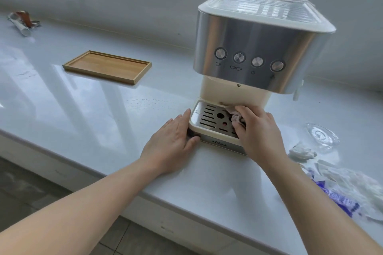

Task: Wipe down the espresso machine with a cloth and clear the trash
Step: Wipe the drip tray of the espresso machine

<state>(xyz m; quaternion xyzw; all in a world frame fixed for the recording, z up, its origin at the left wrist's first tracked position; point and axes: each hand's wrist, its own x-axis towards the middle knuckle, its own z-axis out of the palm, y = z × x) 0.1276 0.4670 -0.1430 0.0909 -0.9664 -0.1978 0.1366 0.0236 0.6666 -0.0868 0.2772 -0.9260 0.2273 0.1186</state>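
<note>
— Starting far left of the machine [257, 47], what's on the counter [103, 120]?

— A small heap of odds and ends [22, 21] by the wall, too blurred to name. Nearer the machine, still well to its left, a wooden tray [107, 66] lies flat.

— And the hands?

— The left hand [172, 141] lies open and flat on the counter, fingers pressed against the left corner of the machine's drip tray [209, 120], thumb at its front edge. It grips nothing. The right hand [259, 130] is curled tight around a bunched cloth [235, 117], pressing it onto the right side of the tray's slotted grate, right under the machine's head.

— What's to the right of the machine?

— A clear glass dish [322, 135], then a crumpled white tissue [301, 153] just in front of it. Nearer the counter's edge sits a heap of trash [352, 190]: white wrapping and a blue-printed packet.
</note>
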